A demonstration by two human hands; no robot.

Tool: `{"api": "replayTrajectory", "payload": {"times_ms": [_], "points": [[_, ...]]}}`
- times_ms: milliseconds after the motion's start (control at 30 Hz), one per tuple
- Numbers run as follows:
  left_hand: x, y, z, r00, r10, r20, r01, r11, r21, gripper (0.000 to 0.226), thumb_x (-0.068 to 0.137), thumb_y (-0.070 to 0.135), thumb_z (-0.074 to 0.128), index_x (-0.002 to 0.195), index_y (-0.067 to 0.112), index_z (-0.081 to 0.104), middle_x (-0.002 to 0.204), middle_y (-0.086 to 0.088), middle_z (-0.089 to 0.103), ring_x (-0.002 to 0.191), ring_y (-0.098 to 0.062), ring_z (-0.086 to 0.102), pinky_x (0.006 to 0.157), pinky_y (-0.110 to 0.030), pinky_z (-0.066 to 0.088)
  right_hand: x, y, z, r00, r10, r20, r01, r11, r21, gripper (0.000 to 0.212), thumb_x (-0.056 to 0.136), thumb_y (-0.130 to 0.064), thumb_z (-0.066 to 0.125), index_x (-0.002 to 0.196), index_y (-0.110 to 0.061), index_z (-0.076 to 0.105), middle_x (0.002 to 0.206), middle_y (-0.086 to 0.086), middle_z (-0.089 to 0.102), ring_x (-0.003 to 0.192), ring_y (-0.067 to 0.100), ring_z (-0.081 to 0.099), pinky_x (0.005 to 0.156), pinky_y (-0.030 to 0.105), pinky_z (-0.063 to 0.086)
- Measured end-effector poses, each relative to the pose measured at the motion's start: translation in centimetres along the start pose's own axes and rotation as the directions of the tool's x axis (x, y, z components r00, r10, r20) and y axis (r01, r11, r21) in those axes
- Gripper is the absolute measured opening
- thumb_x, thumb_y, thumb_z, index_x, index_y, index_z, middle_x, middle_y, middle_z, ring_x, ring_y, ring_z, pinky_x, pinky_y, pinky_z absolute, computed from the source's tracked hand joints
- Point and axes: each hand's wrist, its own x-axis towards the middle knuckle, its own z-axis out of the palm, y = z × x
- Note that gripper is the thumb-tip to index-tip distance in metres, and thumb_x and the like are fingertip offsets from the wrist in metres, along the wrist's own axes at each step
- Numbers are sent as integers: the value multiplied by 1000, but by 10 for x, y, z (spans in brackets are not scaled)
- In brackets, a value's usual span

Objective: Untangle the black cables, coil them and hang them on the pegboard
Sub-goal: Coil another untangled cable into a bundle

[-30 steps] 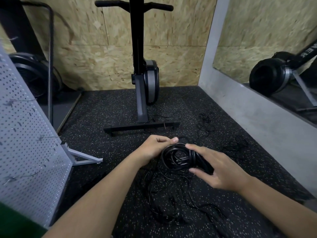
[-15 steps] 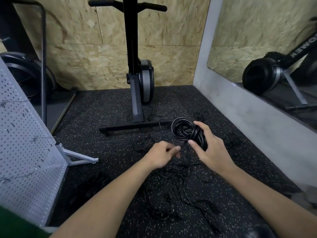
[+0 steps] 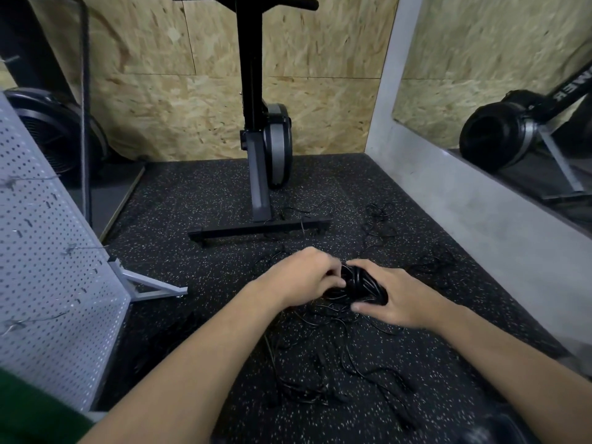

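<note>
Head view: nearest you, on your side of the coil (image 3: 362, 283), loose cables (image 3: 320, 363) sprawl in a tangle over the speckled floor (image 3: 192, 203), with several strands running up toward the coil. The coil itself sits between your two grips, just above that tangle, its bunched loops lying roughly left to right across you. Your right grip (image 3: 394, 299) is wrapped round the coil's right half, fingers curled over the top and thumb tucked against the near edge. Your left grip (image 3: 304, 277) is curled in against the coil's left rim and looks to be pinching a strand there, though the knuckles hide the fingertips. Beyond the coil lies the black base bar (image 3: 259, 227) of an exercise machine, and beyond and right of the coil are more thin tangles (image 3: 379, 219). The pegboard (image 3: 48, 267) stands well off to the coil's left, so your left grip is the nearer one to it. The trailing strands probably need winding in before the coil travels that way.
</note>
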Motion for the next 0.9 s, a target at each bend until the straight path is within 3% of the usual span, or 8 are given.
{"api": "replayTrajectory", "payload": {"times_ms": [100,233,367,533,667,800,900], "points": [[0,-9,-8,991,55,-118,-55,998,7,23,97,45,67,96,22,71,97,11,63,99,-10,57,90,-35,49,0,-14,1,999,-40,-26,41,997,65,72,85,-76,66,145,-54,32,113,-20,68,100,-2,67,87,28,56],[-1,-17,-6,956,52,-289,-63,998,-29,44,81,62,76,82,19,70,82,10,63,82,-10,58,76,-32,48,-1,-27,6,998,-55,-38,57,996,71,48,95,-64,61,136,-46,44,85,-14,68,74,4,66,64,22,48],[-2,-22,-1,924,11,-382,-21,1000,-22,53,68,72,81,73,21,65,77,11,62,73,-8,58,67,-27,44,-3,-35,11,997,-72,-25,73,996,51,34,99,-55,61,128,-44,47,76,-16,66,64,8,64,57,24,46],[-5,-34,1,939,-88,-332,-33,939,-342,41,67,53,93,80,21,70,80,9,68,78,-5,62,71,-22,49,-8,-43,10,995,-90,-40,95,985,144,39,98,-46,67,132,-38,50,84,-17,71,64,9,65,57,23,48],[-9,-49,-5,963,-112,-244,-46,828,-558,15,80,31,90,86,23,78,84,6,75,82,-4,65,80,-25,52,-13,-51,5,991,-101,-84,116,974,193,46,97,-43,69,138,-41,46,101,-13,74,81,6,73,73,31,59],[-12,-48,-5,972,-128,-199,-43,732,-680,11,82,20,88,89,14,82,81,1,77,78,-6,66,78,-20,52,-16,-65,1,987,-132,-91,149,967,209,61,95,-46,71,142,-46,33,104,-14,74,89,4,73,78,29,60],[-16,-49,-3,985,-153,-78,47,677,-735,8,83,18,86,89,17,82,80,0,76,77,-7,69,74,-19,54,-19,-72,4,976,-208,-61,216,956,199,67,97,-42,70,151,-50,29,110,-16,73,91,3,73,77,20,58]]}}
